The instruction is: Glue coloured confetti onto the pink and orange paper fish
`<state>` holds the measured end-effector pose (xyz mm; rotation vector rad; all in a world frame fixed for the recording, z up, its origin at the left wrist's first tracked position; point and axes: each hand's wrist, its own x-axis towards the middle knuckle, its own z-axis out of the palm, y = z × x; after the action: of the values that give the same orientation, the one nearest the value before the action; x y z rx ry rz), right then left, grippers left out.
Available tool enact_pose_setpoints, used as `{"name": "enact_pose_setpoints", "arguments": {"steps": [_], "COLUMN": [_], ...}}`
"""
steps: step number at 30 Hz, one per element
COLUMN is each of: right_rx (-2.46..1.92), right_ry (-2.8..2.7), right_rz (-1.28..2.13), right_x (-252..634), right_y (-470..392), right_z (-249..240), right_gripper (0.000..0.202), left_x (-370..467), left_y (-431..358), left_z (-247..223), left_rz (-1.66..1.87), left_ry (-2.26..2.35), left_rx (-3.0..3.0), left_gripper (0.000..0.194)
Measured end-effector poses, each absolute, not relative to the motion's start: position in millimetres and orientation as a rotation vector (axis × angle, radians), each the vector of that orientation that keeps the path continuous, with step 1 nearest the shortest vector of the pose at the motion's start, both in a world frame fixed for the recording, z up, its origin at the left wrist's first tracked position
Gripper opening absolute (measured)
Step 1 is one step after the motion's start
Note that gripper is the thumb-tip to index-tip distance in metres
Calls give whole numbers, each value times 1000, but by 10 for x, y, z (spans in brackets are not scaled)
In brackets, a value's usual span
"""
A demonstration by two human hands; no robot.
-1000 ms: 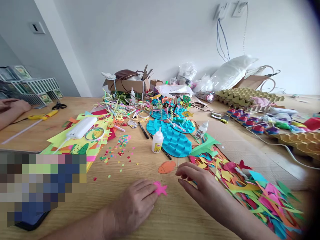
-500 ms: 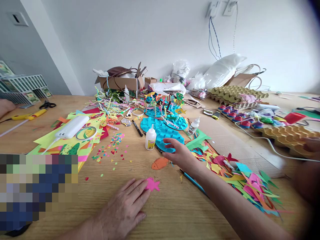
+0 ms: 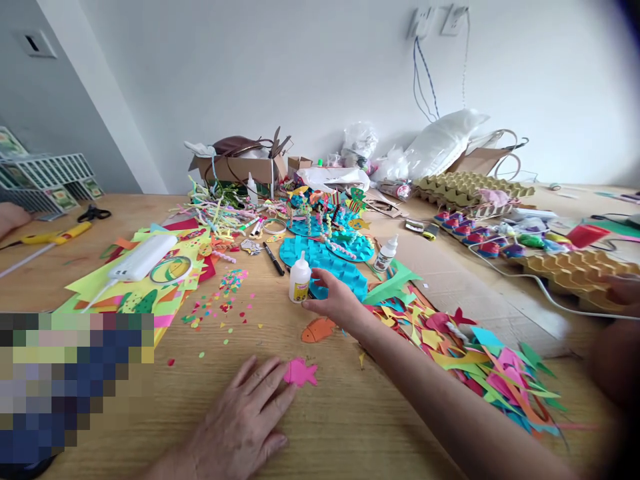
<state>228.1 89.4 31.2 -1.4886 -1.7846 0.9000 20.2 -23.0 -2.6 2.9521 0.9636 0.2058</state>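
Note:
My left hand [image 3: 250, 417] lies flat on the wooden table, fingers stretched, with the fingertips at the left edge of a pink paper fish [image 3: 302, 373]. Just to the right of a white glue bottle [image 3: 299, 281], my right hand [image 3: 334, 299] is held with thumb and fingers apart. It is very close to the bottle; whether it touches, I cannot tell. An orange paper fish [image 3: 319, 330] with drawn lines rests below that hand. Behind it is a blue egg-carton base [image 3: 340, 277], partly hidden. A second glue bottle [image 3: 386, 255] stands upright further right.
Colourful paper scraps [image 3: 480, 360] spread on the right beside flat cardboard [image 3: 450, 280]. Left are paper sheets [image 3: 90, 273] under a white power strip [image 3: 145, 259], small confetti [image 3: 233, 280] and a black marker [image 3: 273, 259]. A yellow glue gun [image 3: 70, 233] lies far left. Egg trays [image 3: 575, 273] lie right.
My right hand has moved left and slightly down, from over the blue base to beside the glue bottle. My left hand remains at the pink fish.

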Motion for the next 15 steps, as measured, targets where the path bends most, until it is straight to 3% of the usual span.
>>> {"name": "enact_pose_setpoints", "arguments": {"steps": [9,15], "right_rx": [-1517,-1537], "right_ry": [-1818,-1876], "right_rz": [811,612], "right_x": [2106,2124], "right_y": [1016,1007], "right_z": [203,356], "right_gripper": [43,29], "left_x": [201,156], "left_y": [-250,-309], "left_z": [-55,51], "left_rz": [142,388], "left_ry": [999,980], "left_rx": [2950,2765], "left_gripper": [68,65]}}
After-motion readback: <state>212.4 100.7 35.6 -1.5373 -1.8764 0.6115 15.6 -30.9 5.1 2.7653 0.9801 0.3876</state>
